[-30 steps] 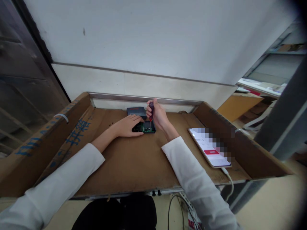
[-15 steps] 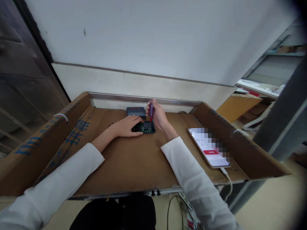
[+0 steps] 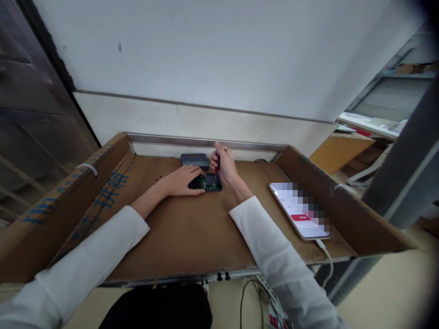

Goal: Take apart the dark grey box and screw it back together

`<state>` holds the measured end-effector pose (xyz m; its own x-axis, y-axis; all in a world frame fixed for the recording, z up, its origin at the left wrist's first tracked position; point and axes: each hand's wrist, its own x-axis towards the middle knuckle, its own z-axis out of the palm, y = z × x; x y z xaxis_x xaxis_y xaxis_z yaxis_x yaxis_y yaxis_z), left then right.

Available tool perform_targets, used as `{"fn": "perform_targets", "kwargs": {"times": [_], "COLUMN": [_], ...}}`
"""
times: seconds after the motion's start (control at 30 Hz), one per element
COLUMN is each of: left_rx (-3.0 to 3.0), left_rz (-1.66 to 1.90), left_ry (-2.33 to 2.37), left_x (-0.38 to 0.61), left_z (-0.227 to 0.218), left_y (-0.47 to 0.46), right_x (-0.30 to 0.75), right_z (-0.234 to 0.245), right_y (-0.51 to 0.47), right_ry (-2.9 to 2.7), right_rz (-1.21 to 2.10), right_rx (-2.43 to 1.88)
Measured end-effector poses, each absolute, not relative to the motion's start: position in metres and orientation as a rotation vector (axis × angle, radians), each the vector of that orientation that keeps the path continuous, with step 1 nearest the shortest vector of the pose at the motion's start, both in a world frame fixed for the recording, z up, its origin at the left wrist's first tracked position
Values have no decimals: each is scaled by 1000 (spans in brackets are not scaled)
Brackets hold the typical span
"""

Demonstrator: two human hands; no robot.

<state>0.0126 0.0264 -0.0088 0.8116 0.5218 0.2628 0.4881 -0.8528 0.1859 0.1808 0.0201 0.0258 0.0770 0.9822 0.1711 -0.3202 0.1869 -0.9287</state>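
Note:
My right hand (image 3: pixel 225 165) is closed around a screwdriver (image 3: pixel 216 171) with a dark handle and a red collar. Its thin shaft points down into a small black case (image 3: pixel 220 180), where the tip meets or nearly meets a green circuit board (image 3: pixel 210 185). My left hand (image 3: pixel 185 181) grips the left side of that case, thumb at the near edge and fingers over the far side, hiding part of it. Just behind the case lies a dark grey box-shaped piece (image 3: pixel 195 160) with faint red marking.
Cardboard (image 3: pixel 178 242) lines the work surface, with raised walls left and right. To the right lies a phone (image 3: pixel 299 212) with a lit screen and a white cable (image 3: pixel 327 260) running off the front edge. A white wall (image 3: pixel 212 59) stands behind.
The right hand has turned around the screwdriver handle, its fingers now covering more of it. The left hand and the case have stayed in place.

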Motion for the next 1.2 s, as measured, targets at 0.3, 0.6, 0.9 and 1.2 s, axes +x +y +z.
{"fn": "perform_targets", "kwargs": {"times": [0.3, 0.6, 0.9, 1.2], "left_rx": [2881, 2877, 2879, 2872], "left_rz": [462, 461, 480, 484], "left_ry": [815, 813, 803, 808], "left_x": [13, 12, 13, 13], "left_z": [-10, -9, -10, -9], "left_y": [27, 27, 28, 27], "right_x": [183, 184, 180, 182], "right_z": [23, 26, 30, 26], "right_y": [24, 24, 18, 21], "right_ry": [-938, -920, -975, -963], "right_rz": [1126, 1173, 1257, 1134], "right_rx": [-890, -876, -790, -874]}}
